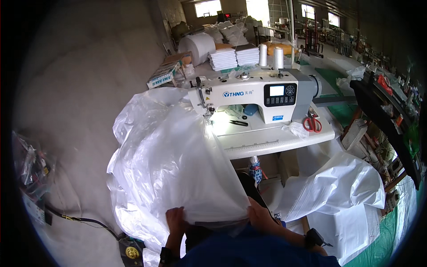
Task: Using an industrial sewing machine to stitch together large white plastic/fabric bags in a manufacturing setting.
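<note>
Left hand (pixel 175 219) and right hand (pixel 261 216) each grasp the near edge of a translucent white plastic sheet (pixel 178 164), one at either end of that edge, fingers curled in. Taking the sheet's middle as the clock's centre, its long axis runs roughly from 11 to 5, the gripped edge facing the person; its straight side slants from the stitching end of a white sewing machine (pixel 231 93) down to the right hand. Toward 9 it bunches into glossy folds. The machine stands at 2, with black tweezers (pixel 239 123) on its bed and red-handled scissors (pixel 312 125) at its right end. More white sheeting (pixel 333 187) hangs in creases just past 3. Farther off, a large white roll (pixel 196 48) sits near 12, stacked white sheets (pixel 234 58) at 1, and thread cones (pixel 278 58) between 1 and 2. A black cable (pixel 84 219) bends across at 8. Lamp glare washes out the needle area, the sheet hides some fingertips, its farther folds are hard to trace, and the dark lens rim cuts off the clutter at 9.
</note>
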A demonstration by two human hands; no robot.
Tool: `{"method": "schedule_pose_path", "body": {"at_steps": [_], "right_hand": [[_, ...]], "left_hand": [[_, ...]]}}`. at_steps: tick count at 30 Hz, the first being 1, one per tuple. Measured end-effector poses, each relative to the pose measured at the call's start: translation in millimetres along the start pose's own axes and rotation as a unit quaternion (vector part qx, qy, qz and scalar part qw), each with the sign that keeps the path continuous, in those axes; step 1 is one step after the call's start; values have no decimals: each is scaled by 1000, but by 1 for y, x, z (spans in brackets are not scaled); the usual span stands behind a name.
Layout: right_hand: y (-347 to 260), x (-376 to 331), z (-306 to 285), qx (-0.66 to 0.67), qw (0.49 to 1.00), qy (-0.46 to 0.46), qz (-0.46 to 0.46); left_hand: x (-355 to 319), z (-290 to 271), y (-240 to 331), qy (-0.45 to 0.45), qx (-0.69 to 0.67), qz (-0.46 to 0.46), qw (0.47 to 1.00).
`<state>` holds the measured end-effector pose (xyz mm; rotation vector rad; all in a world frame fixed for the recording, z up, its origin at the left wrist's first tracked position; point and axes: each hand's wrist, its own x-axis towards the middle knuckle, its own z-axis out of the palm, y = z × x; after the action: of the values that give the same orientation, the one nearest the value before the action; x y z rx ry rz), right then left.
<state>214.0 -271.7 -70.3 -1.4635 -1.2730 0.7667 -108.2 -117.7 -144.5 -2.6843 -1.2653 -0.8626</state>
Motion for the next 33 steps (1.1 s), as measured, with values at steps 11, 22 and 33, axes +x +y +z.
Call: {"method": "schedule_pose_path", "body": {"at_steps": [11,22,33], "right_hand": [[17,43,42,-335,880,-292,-169],[58,86,64,-296,922,-178,-173],[33,157,76,-365,913,-132,-128]], "left_hand": [[-78,-72,-126,178,94,-304,931],[-6,-31,-172,333,-577,-332,668],[109,-53,-157,327,-204,-231,893]]}}
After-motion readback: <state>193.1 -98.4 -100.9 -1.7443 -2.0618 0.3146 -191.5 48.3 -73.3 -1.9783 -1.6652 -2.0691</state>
